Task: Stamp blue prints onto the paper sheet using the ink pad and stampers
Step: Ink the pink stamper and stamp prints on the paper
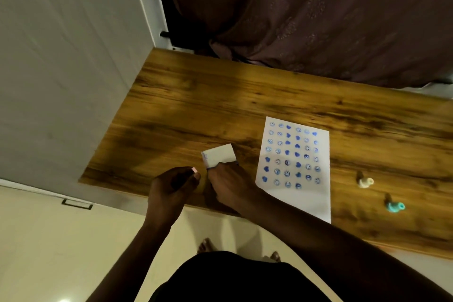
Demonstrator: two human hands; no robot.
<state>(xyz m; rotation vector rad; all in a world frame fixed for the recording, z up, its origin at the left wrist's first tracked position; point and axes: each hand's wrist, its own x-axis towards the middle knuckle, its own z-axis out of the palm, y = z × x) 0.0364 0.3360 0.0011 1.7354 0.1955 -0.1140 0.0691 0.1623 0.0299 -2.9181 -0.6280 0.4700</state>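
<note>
Both hands work at the near left part of the wooden table (245, 95), close together but not touching. The left hand (172, 185) is curled into a loose fist round a small pink stamper (195, 169); only the stamper's pale pink end shows, above the thumb and forefinger, and it is held just off the table's front edge. The right hand (231, 182) lies just to its right, back to the camera, with its fingers bent down onto the near edge of the ink pad (219, 155) and holding it in place. The pad's white lid stands tilted up beyond the knuckles, and a thin blue rim shows at the fingertips; the inked face itself is hidden by the hand.

Just beside the right hand, on its right, lies the paper sheet (297, 201), flat on the table and already filled with rows of blue hearts and smiley faces over most of its far part. The right forearm crosses the sheet's near left corner. Well to the right of the sheet, a cream stamper (365, 182) and a teal stamper (395, 206) lie on the wood, apart from each other and far from both hands. A dark curtain (318, 19) hangs behind the table.
</note>
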